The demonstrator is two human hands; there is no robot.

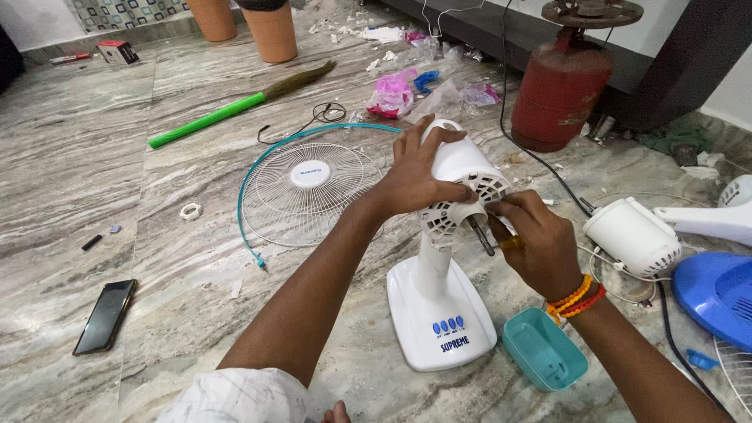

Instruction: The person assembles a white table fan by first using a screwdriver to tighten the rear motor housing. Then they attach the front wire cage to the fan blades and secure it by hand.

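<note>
On veined marble floor, left hand (413, 176) fingers grip smooth white motor housing (467, 174) — right hand (536, 247) pinches yellow-handled screwdriver (509, 243)

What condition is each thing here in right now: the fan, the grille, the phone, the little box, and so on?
White fan motor housing: upright on its base, blades and grille off, shaft bare.
Left hand: gripping the housing top.
Right hand: at the housing front, holding a yellow-handled tool.
Fan grille: detached, flat on the floor.
Phone: screen dark, lying flat.
Teal box: open.
</note>
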